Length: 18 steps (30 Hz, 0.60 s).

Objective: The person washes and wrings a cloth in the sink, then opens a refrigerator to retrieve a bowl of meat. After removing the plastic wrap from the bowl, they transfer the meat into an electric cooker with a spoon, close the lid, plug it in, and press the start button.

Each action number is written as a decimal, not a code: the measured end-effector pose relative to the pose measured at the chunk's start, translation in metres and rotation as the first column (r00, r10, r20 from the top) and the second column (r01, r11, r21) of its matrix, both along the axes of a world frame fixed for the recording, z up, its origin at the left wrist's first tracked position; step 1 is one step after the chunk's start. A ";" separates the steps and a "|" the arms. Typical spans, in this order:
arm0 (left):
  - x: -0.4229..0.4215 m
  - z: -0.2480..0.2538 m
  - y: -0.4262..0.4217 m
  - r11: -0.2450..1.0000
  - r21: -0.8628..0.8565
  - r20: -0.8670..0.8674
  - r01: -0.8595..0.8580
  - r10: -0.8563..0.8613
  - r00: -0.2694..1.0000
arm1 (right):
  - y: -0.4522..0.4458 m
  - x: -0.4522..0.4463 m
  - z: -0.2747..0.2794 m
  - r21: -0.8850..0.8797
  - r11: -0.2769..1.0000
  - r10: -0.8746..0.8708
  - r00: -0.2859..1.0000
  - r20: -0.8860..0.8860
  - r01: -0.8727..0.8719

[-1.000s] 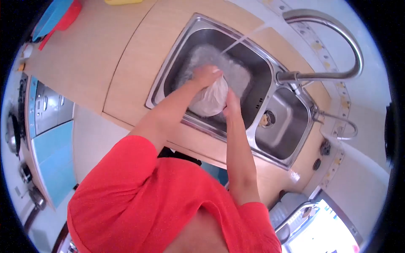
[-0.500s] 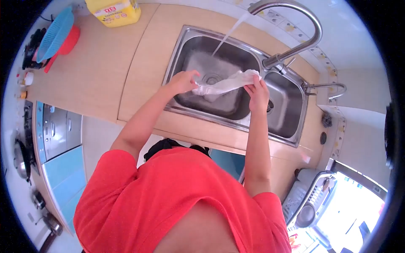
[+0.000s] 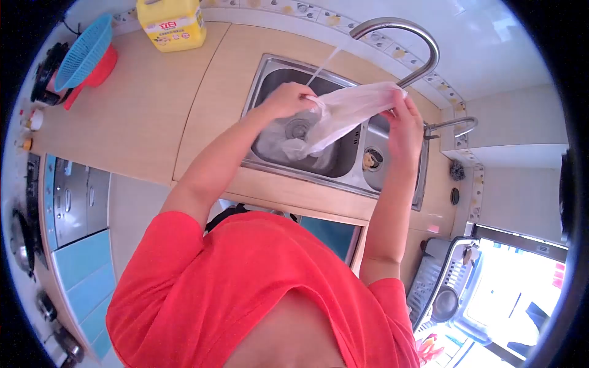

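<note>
A white cloth [image 3: 353, 110] is stretched between my two hands over the double steel sink [image 3: 343, 178]. My left hand [image 3: 289, 101] pinches its left end above the larger basin. The raised right end is held by the fingers of my right hand [image 3: 405, 119], above the smaller basin. A lower part of the cloth hangs down into the larger basin. Water runs from the tall curved faucet [image 3: 429, 52] into the larger basin, behind my left hand.
A yellow jug [image 3: 173, 27] stands at the back of the counter [image 3: 138, 110]. Blue [image 3: 86, 54] and red [image 3: 101, 66] baskets lie at the far left. A smaller curved tap [image 3: 460, 126] is beyond the small basin. A dish rack [image 3: 451, 282] sits at the lower right.
Both hands have come up out of the basin with the cloth and spread it between them. My right hand has moved right and higher. The view has shifted, showing more of the yellow jug.
</note>
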<state>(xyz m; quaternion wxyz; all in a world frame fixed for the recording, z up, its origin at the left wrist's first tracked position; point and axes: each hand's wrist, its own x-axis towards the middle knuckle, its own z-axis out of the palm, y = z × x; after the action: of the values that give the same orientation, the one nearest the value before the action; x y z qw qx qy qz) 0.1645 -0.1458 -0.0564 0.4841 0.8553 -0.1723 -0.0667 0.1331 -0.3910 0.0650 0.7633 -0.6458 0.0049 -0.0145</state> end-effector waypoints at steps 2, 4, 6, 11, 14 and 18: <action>0.001 0.001 0.022 0.982 -0.187 -0.149 -0.029 0.001 0.989 | -0.014 0.001 -0.005 0.038 0.996 -0.083 0.996 -0.025 0.084; -0.003 0.005 0.039 0.993 -0.049 -0.005 -0.107 0.107 0.994 | -0.019 0.000 -0.010 0.108 0.979 -0.170 0.984 -0.046 0.174; -0.011 0.012 0.057 0.978 0.021 0.129 -0.205 0.201 0.971 | -0.034 0.005 -0.019 0.190 0.952 -0.235 0.971 -0.055 0.241; -0.024 0.026 0.075 0.899 -0.278 -0.136 -0.337 0.311 0.941 | -0.044 0.005 -0.019 0.316 0.930 -0.200 0.980 0.012 0.186; -0.028 0.037 0.075 0.869 -0.431 0.019 -0.243 0.278 0.960 | -0.030 0.001 0.003 0.317 0.936 -0.208 0.968 0.140 0.155; -0.024 0.007 0.079 0.793 -0.564 -0.213 -0.231 0.130 0.968 | -0.035 0.019 -0.036 0.326 0.939 -0.118 0.993 0.014 0.107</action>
<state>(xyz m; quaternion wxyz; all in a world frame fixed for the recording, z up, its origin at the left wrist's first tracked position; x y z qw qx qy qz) 0.1401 -0.0667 -0.0494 0.7399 0.6690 -0.0616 -0.0335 0.1518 -0.4262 0.0287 0.8571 -0.5097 0.0313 -0.0677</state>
